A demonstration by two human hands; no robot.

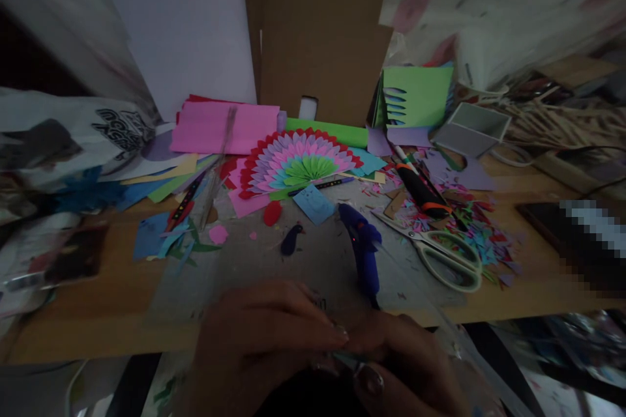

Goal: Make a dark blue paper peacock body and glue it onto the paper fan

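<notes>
My left hand (259, 332) and my right hand (405, 352) meet at the table's front edge, fingertips pressed together. A small pale bluish bit shows between them, too dark and covered to name. A dark shape below hides part of the fingers. Beyond the hands, a blue glue gun (364, 247) lies on the grey mat (220, 280). Left of it is a dark blue paper bird (291, 240) with a red beak. Behind stands a layered paper fan (303, 163) in green, blue, pink, lilac and red. A light blue paper piece (314, 204) lies before it.
Scissors with pale handles (450, 260) and an orange-black utility knife (423, 192) lie on the right among paper scraps (493, 254). A phone (572, 241) is at far right. Pink paper (225, 127) and tall cardboard (323, 39) stand at the back. A white bag (68, 130) is left.
</notes>
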